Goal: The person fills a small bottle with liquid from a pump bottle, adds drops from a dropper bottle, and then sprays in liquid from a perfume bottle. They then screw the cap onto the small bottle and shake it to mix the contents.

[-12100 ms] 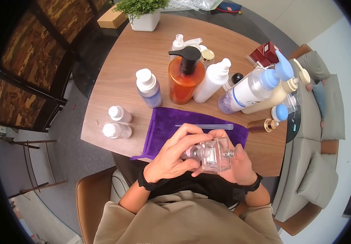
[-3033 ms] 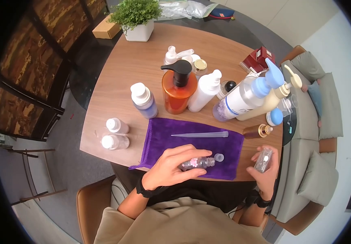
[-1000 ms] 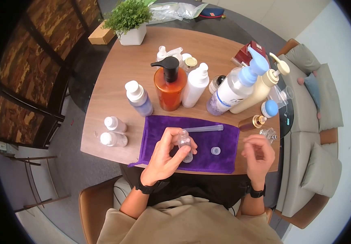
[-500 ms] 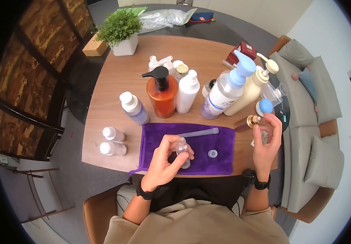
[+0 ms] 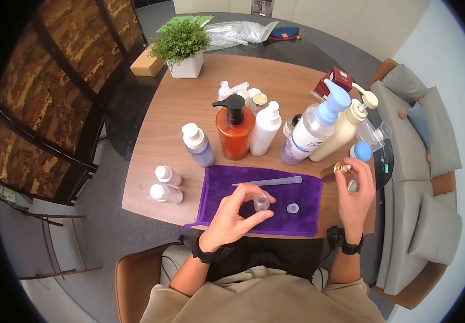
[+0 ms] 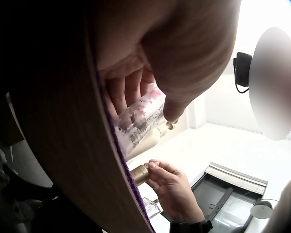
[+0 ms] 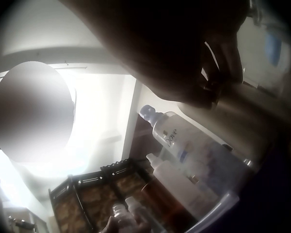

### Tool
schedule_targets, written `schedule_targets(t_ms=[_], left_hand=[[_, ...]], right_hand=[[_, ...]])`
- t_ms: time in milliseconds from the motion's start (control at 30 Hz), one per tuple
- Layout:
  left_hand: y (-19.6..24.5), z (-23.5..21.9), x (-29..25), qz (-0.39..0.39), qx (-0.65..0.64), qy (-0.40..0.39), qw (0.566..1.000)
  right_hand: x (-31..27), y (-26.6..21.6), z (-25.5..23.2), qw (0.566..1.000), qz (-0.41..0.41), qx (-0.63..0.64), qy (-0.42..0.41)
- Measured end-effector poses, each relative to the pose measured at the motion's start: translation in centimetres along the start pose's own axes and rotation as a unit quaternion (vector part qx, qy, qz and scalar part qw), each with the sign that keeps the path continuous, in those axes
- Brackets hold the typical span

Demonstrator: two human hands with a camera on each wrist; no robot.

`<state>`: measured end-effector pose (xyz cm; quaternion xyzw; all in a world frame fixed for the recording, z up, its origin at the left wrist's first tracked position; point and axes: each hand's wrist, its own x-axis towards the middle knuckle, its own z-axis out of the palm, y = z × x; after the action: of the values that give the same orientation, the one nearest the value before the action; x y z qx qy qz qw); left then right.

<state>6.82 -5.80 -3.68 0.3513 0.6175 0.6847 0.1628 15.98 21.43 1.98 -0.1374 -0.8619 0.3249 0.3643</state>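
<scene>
My left hand (image 5: pixel 233 215) holds a small clear bottle (image 5: pixel 262 202) over the purple cloth (image 5: pixel 219 188), its mouth facing up. In the left wrist view, the fingers and thumb of the left hand (image 6: pixel 184 48) curl round this bottle (image 6: pixel 141 116), which has a pink pattern. My right hand (image 5: pixel 357 200) pinches the gold top (image 5: pixel 342 167) of a brown dropper bottle (image 5: pixel 328 173); the left wrist view shows that right hand (image 6: pixel 177 194) at the top too. A small clear cap (image 5: pixel 293 208) and a tapered clear tube (image 5: pixel 275 181) lie on the cloth.
A glass bottle (image 5: pixel 352 186) stands partly behind the right hand. Farther back are an amber pump bottle (image 5: pixel 235 134), a blue-topped pump bottle (image 5: pixel 308 134), a cream pump bottle (image 5: pixel 340 134) and a blue-lidded jar (image 5: pixel 360 152). Two small white-capped bottles (image 5: pixel 168 193) are at the left.
The right hand has put down the glass bottle at the right and moved to the dropper bottle's top. The left hand has turned the small bottle from lying to upright.
</scene>
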Motion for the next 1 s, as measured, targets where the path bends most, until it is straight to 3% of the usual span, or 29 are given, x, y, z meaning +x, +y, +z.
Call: schedule_targets(t_ms=[133, 300, 500, 700, 1000], left_hand=[[0.7, 0.1, 0.1, -0.012, 0.003, -0.006, 1.000], [0.9, 0.0, 0.2, -0.005, 0.038, -0.004, 0.999], [1.1, 0.0, 0.1, -0.008, 0.060, -0.004, 0.998], [0.6, 0.0, 0.1, 0.006, 0.060, -0.013, 0.998], [0.3, -0.1, -0.2, 0.014, 0.081, -0.014, 0.997]], right_hand=[[0.0, -0.2, 0.2, 1.000, -0.012, -0.010, 0.005], [-0.5, 0.2, -0.1, 0.998, 0.037, 0.041, 0.012], [-0.5, -2.4, -1.9, 0.995, 0.006, 0.101, 0.001], [1.0, -4.8, -1.6, 0.981, -0.114, 0.146, -0.055], [2.4, -8.1, -0.6, 0.969, -0.172, 0.161, -0.071]])
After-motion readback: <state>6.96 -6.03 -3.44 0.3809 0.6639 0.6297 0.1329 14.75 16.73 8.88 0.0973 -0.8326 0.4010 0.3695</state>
